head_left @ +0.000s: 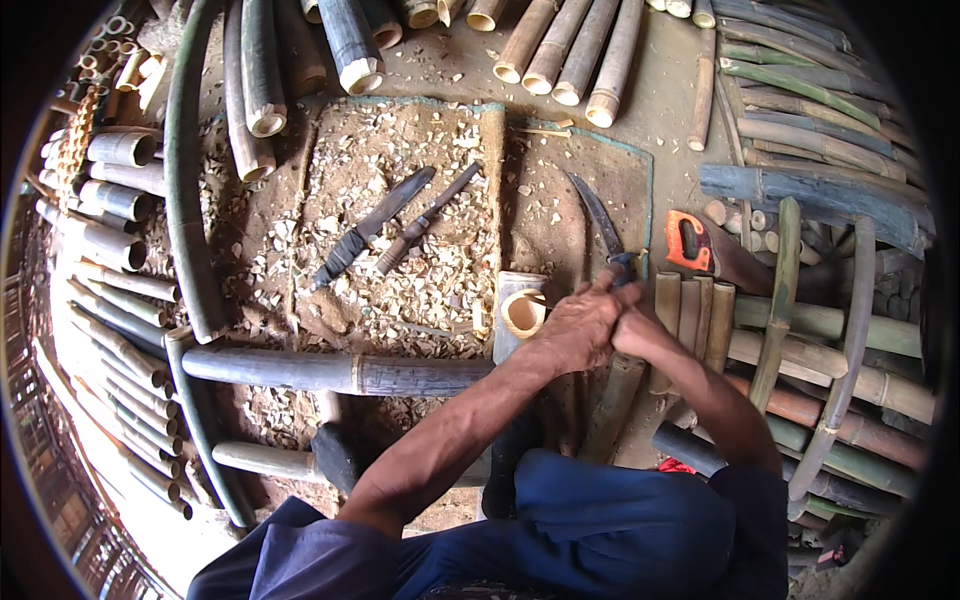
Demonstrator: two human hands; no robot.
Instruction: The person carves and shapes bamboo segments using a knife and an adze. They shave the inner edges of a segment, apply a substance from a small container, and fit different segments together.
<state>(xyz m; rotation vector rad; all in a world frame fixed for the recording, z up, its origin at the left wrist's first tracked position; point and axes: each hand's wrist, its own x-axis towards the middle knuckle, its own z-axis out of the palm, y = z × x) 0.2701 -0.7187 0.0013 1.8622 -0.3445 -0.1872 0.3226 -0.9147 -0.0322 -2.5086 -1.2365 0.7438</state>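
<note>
just beyond our blue-trousered knees [620, 505], our left hand [580, 328] overlaps our right hand [634, 325]. the fingers look bunched together; we cannot tell which hand, if either, grips the curved knife [601, 217], whose dark handle sits right at them. we would probably do well with one firm grip, blade angled away. farther off, a broad knife [375, 228] lies among pale chips [430, 290].

Passage over scattered chips [436, 285] left of curved knife [600, 213], saw [713, 252] blocking right, bamboo pole [290, 371] barring nearside
</note>
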